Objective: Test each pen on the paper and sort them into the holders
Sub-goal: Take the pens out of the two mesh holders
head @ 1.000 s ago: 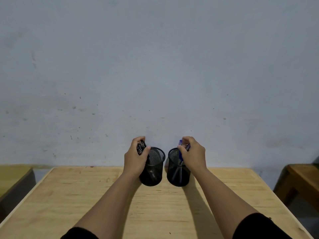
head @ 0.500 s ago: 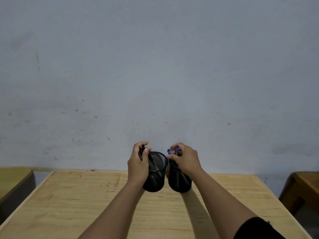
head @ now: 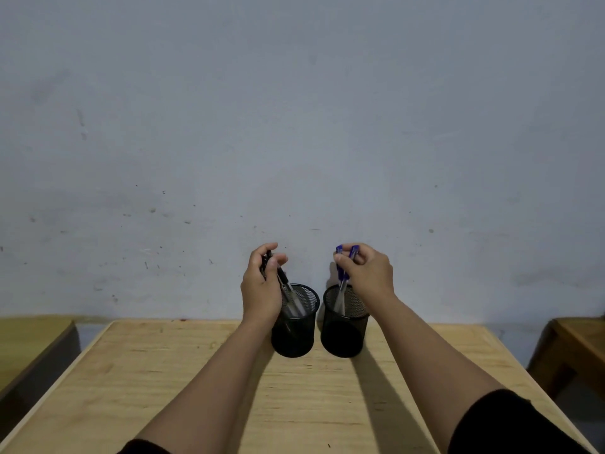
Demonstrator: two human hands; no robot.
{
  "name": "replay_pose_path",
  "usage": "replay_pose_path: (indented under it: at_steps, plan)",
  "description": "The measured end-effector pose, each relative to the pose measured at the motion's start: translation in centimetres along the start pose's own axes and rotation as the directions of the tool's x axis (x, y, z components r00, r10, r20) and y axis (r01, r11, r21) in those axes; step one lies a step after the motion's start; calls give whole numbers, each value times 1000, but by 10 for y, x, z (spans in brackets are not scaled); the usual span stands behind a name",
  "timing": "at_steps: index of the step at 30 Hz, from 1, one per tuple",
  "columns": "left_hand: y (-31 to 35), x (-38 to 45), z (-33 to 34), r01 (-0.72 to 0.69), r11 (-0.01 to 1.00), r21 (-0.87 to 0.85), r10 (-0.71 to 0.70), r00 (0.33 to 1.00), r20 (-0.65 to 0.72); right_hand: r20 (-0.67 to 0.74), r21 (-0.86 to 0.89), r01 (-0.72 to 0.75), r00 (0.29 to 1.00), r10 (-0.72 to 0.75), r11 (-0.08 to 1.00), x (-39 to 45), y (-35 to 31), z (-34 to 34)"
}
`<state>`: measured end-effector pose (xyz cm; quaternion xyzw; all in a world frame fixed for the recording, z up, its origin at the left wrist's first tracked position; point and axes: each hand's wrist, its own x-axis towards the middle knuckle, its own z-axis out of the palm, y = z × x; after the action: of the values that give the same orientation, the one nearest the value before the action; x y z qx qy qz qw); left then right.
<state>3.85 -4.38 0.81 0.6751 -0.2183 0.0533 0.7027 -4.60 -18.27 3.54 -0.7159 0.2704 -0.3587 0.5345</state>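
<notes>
Two black mesh pen holders stand side by side at the far middle of the wooden table: the left holder (head: 296,335) and the right holder (head: 343,335). My left hand (head: 262,286) grips a bunch of black-capped pens (head: 288,291) whose lower ends still reach into the left holder. My right hand (head: 368,273) grips blue-capped pens (head: 342,276) by their tops, their tips inside the right holder. No paper is in view.
The wooden table (head: 163,388) runs up to a grey-white wall (head: 294,126). A second wooden surface (head: 29,335) lies at the left and a wooden bench or table (head: 576,342) at the right, each across a gap.
Both hands have risen, drawing the pens partly up out of the holders. The hands and holders have spread a little apart.
</notes>
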Motion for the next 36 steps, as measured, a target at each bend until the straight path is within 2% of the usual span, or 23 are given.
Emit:
replay_pose_path:
  at_steps: [7, 11, 16, 21, 24, 28, 32, 36]
  plan:
    - [55, -4, -17, -76, 989, -126, 58, 988, -143, -77, 256, 63, 996, -45, 965, -23, -46, -15]
    - [64, -23, -32, -60, 982, -176, 22, 977, -212, -94, 405, 28, 996, 11, 914, -60, -47, -25]
    - [30, -73, -44, 85, 971, -223, -147, 949, -280, -91, 487, -139, 974, 208, 862, -118, -2, -30]
    - [-27, -119, -52, 300, 925, -234, -365, 876, -316, -116, 514, -283, 912, 393, 810, -155, 52, -40]
    - [-41, -132, -57, 394, 907, -153, -422, 854, -304, -105, 448, -350, 893, 437, 823, -162, 71, -46]
    - [-46, -137, -66, 424, 898, 116, -389, 889, -243, -78, 326, -395, 894, 441, 859, -160, 84, -51]
    - [-56, -133, -80, 305, 875, 376, -268, 952, -149, -89, 156, -395, 907, 411, 906, -155, 94, -58]
    - [-63, -135, -86, 130, 804, 580, -129, 991, -44, -127, -165, -285, 955, 266, 944, -156, 103, -57]
